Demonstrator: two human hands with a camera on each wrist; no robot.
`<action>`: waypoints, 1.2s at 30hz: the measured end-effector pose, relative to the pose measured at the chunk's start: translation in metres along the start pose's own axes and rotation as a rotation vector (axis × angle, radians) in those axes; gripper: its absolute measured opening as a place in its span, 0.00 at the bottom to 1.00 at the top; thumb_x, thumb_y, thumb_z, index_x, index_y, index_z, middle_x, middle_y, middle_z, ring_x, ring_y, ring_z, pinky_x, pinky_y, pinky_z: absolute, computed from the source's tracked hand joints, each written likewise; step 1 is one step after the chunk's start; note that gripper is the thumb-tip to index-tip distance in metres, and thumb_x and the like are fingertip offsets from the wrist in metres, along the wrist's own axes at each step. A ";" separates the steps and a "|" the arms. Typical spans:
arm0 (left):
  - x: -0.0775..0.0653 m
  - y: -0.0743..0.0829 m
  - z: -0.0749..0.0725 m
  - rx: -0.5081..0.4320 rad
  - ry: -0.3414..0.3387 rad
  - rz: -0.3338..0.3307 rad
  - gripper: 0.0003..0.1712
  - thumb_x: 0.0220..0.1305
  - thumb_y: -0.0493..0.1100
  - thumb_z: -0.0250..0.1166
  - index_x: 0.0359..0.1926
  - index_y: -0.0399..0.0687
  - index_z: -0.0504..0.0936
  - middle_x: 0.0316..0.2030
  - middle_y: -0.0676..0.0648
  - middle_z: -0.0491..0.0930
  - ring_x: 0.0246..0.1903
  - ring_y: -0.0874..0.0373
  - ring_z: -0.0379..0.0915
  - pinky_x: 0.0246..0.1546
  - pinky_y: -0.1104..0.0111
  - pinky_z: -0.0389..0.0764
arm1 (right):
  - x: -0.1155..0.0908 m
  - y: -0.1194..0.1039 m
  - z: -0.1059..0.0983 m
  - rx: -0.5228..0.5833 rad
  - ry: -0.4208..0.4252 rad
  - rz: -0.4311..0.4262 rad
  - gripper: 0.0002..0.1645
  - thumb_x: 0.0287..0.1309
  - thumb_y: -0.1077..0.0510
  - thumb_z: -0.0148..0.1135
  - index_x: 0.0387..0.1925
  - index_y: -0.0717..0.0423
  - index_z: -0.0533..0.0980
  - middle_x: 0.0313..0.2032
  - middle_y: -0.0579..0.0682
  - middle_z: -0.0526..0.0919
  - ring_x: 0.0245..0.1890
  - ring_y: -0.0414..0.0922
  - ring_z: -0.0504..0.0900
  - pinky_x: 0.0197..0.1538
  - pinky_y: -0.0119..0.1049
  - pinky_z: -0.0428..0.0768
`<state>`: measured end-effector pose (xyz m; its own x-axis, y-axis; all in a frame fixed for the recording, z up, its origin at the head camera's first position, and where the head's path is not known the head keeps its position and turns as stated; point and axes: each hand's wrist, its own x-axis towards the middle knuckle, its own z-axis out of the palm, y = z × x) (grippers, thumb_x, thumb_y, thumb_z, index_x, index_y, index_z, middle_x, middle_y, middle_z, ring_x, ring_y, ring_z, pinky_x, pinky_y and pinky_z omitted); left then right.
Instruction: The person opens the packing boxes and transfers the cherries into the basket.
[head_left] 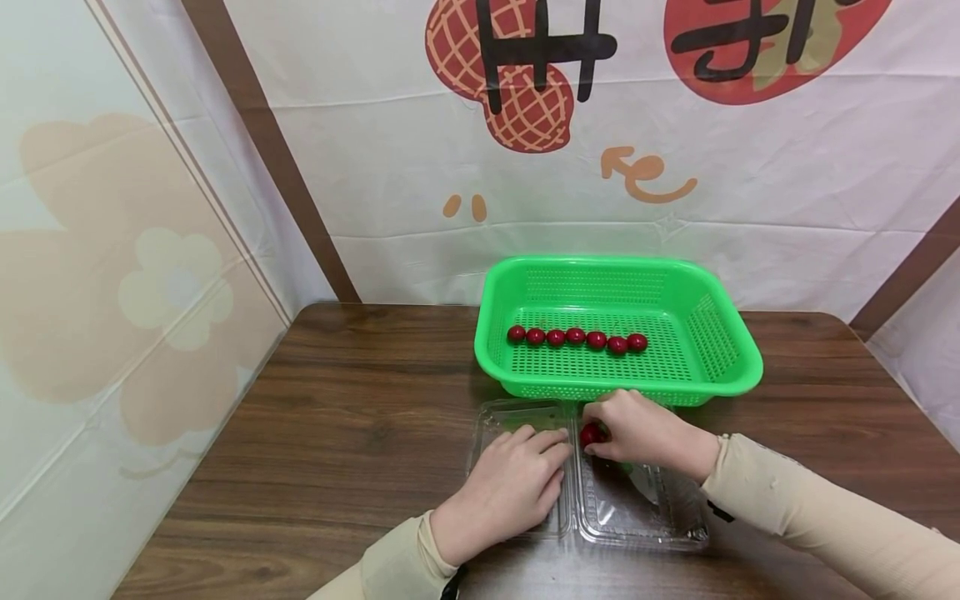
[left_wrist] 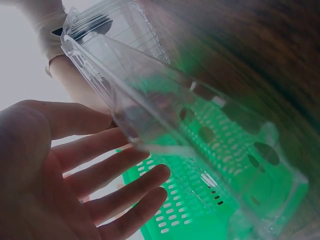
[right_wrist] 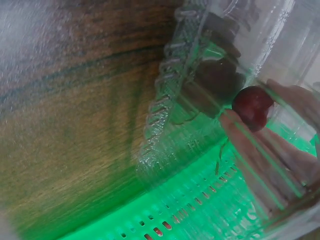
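My right hand (head_left: pixel 637 429) pinches a dark red cherry (head_left: pixel 591 434) inside the far left corner of a clear plastic clamshell box (head_left: pixel 637 508). In the right wrist view, the cherry (right_wrist: pixel 252 107) shows through the clear wall, between thumb and fingers. My left hand (head_left: pixel 513 479) lies over the box's opened lid (head_left: pixel 487 417), its fingers reaching to the hinge side. The left wrist view shows the fingers of the left hand (left_wrist: pixel 95 170) loosely extended beside the clear plastic, holding nothing. Several cherries (head_left: pixel 575 336) sit in a row in the green basket (head_left: pixel 618 387).
The green basket stands directly behind the clear box, close to the printed cloth (head_left: pixel 675 225) at the back. Box and basket both rest on a brown wooden table (head_left: pixel 337 433). Cloth also hangs along the left side.
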<state>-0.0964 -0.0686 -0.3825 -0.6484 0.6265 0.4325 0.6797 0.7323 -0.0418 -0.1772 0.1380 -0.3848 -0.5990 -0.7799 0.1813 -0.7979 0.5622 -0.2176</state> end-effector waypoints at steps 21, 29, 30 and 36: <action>0.000 0.001 -0.002 0.002 -0.009 -0.001 0.15 0.56 0.46 0.59 0.44 0.50 0.83 0.47 0.51 0.81 0.39 0.57 0.73 0.31 0.67 0.76 | -0.008 -0.008 -0.012 -0.041 0.022 -0.022 0.11 0.39 0.58 0.69 0.29 0.57 0.80 0.26 0.47 0.80 0.23 0.35 0.74 0.25 0.32 0.78; 0.000 0.000 -0.001 -0.004 -0.014 -0.009 0.15 0.56 0.46 0.59 0.45 0.50 0.82 0.48 0.51 0.81 0.39 0.58 0.73 0.32 0.67 0.76 | -0.012 -0.012 -0.020 -0.045 0.028 -0.026 0.11 0.39 0.58 0.69 0.29 0.57 0.80 0.26 0.47 0.81 0.23 0.36 0.75 0.25 0.32 0.78; 0.000 0.000 -0.001 -0.004 -0.014 -0.010 0.15 0.56 0.46 0.59 0.45 0.50 0.82 0.48 0.51 0.81 0.39 0.58 0.73 0.32 0.67 0.76 | -0.013 -0.013 -0.021 -0.044 0.027 -0.025 0.11 0.39 0.58 0.69 0.29 0.57 0.80 0.26 0.46 0.81 0.23 0.35 0.75 0.25 0.32 0.78; 0.001 0.001 -0.001 -0.003 -0.020 -0.011 0.16 0.56 0.46 0.59 0.45 0.50 0.82 0.48 0.52 0.81 0.39 0.58 0.73 0.32 0.67 0.76 | -0.015 -0.015 -0.026 -0.036 0.019 -0.028 0.09 0.39 0.58 0.69 0.27 0.54 0.79 0.24 0.43 0.79 0.23 0.34 0.74 0.25 0.31 0.78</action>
<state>-0.0960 -0.0681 -0.3810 -0.6626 0.6237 0.4147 0.6735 0.7384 -0.0343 -0.1578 0.1482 -0.3592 -0.5772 -0.7905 0.2048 -0.8161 0.5500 -0.1775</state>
